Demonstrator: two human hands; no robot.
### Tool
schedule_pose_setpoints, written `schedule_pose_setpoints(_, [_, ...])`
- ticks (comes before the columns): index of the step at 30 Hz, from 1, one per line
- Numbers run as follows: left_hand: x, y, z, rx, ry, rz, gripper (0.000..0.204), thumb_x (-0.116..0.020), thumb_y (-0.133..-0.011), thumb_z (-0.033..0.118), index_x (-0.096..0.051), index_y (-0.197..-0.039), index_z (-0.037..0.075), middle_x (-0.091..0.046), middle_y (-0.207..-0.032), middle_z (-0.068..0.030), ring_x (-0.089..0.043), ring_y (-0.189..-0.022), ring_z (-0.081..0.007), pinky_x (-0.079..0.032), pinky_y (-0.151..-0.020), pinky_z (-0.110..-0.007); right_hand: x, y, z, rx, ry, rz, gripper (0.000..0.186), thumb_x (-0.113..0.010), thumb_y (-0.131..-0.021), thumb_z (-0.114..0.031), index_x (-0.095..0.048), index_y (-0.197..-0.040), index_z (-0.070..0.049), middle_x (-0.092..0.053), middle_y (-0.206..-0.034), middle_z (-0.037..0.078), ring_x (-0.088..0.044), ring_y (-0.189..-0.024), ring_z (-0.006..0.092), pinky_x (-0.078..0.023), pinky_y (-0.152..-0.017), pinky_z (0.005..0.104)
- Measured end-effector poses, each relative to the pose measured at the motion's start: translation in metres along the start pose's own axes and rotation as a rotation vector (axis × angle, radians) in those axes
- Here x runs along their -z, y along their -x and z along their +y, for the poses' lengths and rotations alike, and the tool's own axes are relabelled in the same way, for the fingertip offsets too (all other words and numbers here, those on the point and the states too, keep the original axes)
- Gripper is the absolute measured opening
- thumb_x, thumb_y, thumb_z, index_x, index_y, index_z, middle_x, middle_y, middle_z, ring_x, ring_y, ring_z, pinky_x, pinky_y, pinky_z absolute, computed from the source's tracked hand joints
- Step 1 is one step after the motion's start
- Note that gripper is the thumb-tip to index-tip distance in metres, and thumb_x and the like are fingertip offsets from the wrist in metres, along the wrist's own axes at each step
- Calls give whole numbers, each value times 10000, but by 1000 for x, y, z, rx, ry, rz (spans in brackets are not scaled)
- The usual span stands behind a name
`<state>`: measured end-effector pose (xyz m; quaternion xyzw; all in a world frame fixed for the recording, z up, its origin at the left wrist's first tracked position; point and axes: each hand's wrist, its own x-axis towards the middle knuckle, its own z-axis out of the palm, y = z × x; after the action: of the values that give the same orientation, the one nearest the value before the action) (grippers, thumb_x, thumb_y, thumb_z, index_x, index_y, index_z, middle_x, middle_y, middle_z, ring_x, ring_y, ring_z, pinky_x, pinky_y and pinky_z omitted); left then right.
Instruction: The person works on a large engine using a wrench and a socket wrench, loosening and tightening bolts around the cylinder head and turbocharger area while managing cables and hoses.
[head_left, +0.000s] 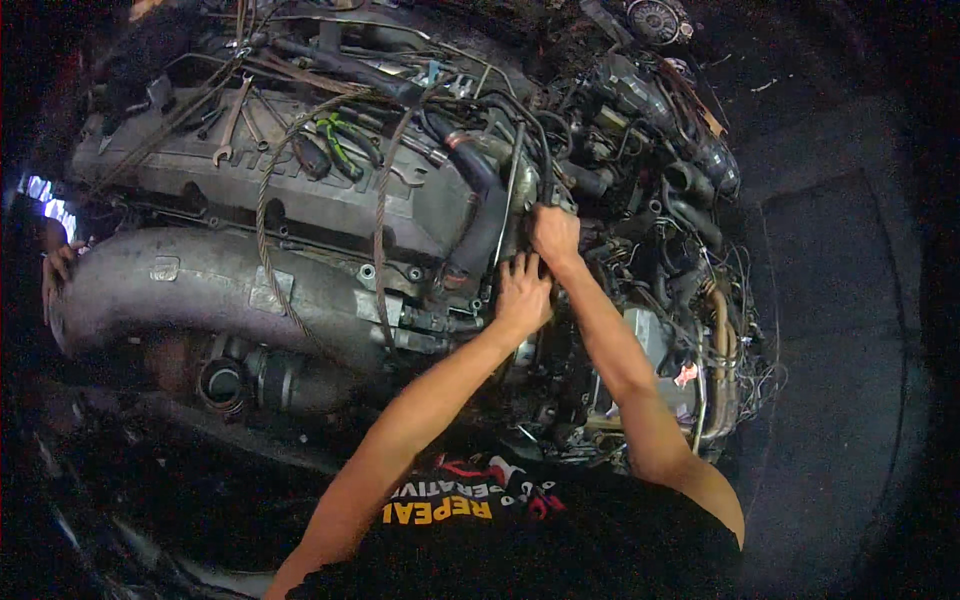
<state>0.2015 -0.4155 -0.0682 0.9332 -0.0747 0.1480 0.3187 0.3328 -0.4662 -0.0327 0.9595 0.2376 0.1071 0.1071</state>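
Note:
A large engine with a grey valve cover [330, 205] lies before me. My right hand [556, 236] is closed in a fist among the hoses and metal parts at its right end; whatever the fist holds is hidden. Just nearer and to the left, my left hand [523, 296] has its fingers bent down over a part that I cannot make out. Left of the hands, a thick black hose [478, 200] with an orange-brown clamp curves down beside the cover. A thin metal rod [513, 175] runs up near my right fist.
On the cover lie a combination wrench [234, 125], green-handled pliers [340, 150] and other tools. A wire rope [264, 215] loops over the engine. A large grey pipe [210, 275] spans the near side, with another person's hand [57, 275] at its left end. Wiring [745, 345] hangs on the right.

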Motion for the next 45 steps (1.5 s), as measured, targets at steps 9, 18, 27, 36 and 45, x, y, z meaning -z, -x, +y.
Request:
schedule_pose_setpoints(9, [48, 59, -6, -156, 51, -11, 424, -665, -685, 258, -577, -1048, 58, -489, -1112, -181, -413, -1110, -372, -388, -896, -495, 21, 51, -32, 133, -265, 97, 250, -633, -672, -186, -608, -862, -25, -576, -833, 236, -550, -831, 379, -454, -701, 461])
schedule_pose_setpoints(18, [90, 57, -19, -112, 170, 123, 223, -633, -705, 89, -614, -918, 25, -563, -963, -140, -535, -924, -327, -465, -775, -398, 46, 159, -32, -73, -566, 34, 376, -676, -707, -340, -623, -951, -58, -495, -1038, 231, -478, -1014, 401, -402, -863, 470])
schedule_pose_setpoints(27, [31, -56, -12, -302, 142, -229, 343, -639, -738, 140, -604, -1069, 55, -549, -1056, -201, -520, -972, -362, -424, -867, -396, 5, 196, 9, -129, -834, 327, 297, -591, -793, -123, -544, -1073, -34, -583, -894, 196, -594, -680, 314, -493, -601, 374])
schedule_pose_setpoints(36, [-3, -64, -7, -135, 142, -96, 253, -676, -709, 205, -624, -890, 37, -580, -917, -169, -542, -920, -351, -447, -796, -418, -46, 129, 121, -713, -2030, 49, 247, -561, -864, -125, -532, -1056, 28, -566, -705, 37, -502, -578, 88, -403, -494, 233])
schedule_pose_setpoints(45, [18, -23, 18, 90, 76, 107, 344, -678, -713, 214, -593, -992, 32, -534, -1004, -186, -529, -955, -354, -449, -808, -410, -26, 10, 80, -362, -635, 54, 330, -593, -787, -279, -618, -751, 49, -599, -736, 273, -602, -734, 421, -482, -648, 467])
